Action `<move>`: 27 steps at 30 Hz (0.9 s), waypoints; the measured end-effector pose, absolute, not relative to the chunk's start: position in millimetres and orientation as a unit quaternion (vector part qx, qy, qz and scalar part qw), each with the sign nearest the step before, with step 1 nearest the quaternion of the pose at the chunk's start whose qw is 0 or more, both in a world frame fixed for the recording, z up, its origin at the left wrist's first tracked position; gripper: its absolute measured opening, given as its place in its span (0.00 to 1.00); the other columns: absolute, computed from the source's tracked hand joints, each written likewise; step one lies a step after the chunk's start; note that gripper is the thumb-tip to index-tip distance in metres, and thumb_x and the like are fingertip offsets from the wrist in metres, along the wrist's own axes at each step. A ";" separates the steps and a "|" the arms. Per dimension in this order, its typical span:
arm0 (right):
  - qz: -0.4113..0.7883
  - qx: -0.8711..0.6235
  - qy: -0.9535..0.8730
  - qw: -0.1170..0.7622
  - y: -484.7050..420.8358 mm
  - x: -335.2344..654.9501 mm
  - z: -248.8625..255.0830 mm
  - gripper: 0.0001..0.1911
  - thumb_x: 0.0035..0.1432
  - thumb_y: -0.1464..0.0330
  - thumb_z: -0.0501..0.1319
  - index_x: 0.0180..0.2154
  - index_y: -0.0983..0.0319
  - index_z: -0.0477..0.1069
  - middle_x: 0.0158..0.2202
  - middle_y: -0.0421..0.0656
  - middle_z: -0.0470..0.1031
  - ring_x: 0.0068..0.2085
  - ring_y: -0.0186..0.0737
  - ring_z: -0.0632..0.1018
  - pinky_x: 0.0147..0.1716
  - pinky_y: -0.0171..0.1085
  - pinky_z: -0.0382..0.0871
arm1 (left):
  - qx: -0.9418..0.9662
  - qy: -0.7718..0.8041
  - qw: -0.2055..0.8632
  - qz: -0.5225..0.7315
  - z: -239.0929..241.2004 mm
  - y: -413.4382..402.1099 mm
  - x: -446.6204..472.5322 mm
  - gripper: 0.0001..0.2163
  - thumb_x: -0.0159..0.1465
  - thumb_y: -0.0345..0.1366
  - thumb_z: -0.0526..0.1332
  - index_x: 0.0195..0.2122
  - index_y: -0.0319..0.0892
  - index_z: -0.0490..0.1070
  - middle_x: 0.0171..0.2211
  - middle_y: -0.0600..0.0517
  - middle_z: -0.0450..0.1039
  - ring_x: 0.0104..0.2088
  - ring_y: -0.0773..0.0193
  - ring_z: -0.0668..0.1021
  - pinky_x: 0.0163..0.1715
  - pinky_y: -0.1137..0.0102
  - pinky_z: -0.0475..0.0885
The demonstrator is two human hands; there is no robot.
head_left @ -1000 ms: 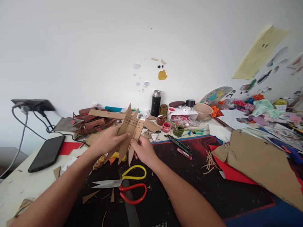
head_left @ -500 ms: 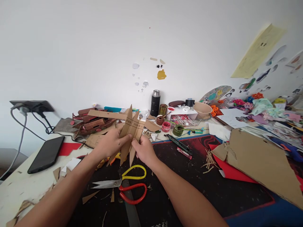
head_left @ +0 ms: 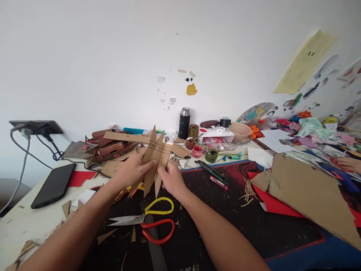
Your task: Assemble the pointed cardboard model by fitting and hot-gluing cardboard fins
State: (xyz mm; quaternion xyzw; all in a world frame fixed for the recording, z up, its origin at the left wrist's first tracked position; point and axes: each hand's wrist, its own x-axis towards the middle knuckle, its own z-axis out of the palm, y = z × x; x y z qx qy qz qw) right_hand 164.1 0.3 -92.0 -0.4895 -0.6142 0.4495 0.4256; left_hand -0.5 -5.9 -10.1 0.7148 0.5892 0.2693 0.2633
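Brown pointed cardboard pieces point(head_left: 154, 160), fanned upright, held above table.

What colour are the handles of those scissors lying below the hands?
On the scissors, one handle is yellow and the other red; the head view shows it.

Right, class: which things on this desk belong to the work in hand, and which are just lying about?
In use: cardboard pieces, gripped by left hand and right hand.
Lying about: scissors, phone, flask, bowl.

Scissors point(head_left: 146, 222) lie on the dark mat point(head_left: 267, 233), a phone point(head_left: 53, 185) left, a flask point(head_left: 184, 123) by the wall.
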 end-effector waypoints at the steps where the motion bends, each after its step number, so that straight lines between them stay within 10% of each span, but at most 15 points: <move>1: 0.466 -0.483 -0.609 0.424 -0.1 164.3 -90.7 0.12 0.69 0.63 0.58 0.32 0.58 0.67 0.21 0.35 0.70 0.23 0.37 0.73 0.24 0.33 0.63 | 0.713 0.587 0.270 0.272 -8.5 -6.4 -1.6 0.21 0.62 0.56 0.60 0.41 0.44 0.79 0.37 0.48 0.86 0.36 0.47 0.84 0.35 0.62 0.75; 13: 0.546 -0.476 -0.532 0.439 3.3 165.6 -84.1 0.14 0.69 0.63 0.56 0.29 0.56 0.62 0.16 0.32 0.64 0.15 0.36 0.68 0.16 0.34 0.61 | 0.733 0.564 0.278 0.259 -7.8 -12.1 0.9 0.18 0.65 0.53 0.59 0.39 0.45 0.80 0.36 0.49 0.85 0.35 0.49 0.84 0.34 0.64 0.75; 27: 0.422 -0.495 -0.613 0.449 4.3 173.4 -75.6 0.15 0.65 0.59 0.58 0.28 0.60 0.69 0.26 0.39 0.74 0.31 0.41 0.74 0.29 0.35 0.62 | 0.680 0.547 0.368 0.321 -1.4 -10.5 -5.1 0.20 0.60 0.56 0.66 0.42 0.45 0.81 0.37 0.48 0.86 0.37 0.47 0.85 0.37 0.62 0.81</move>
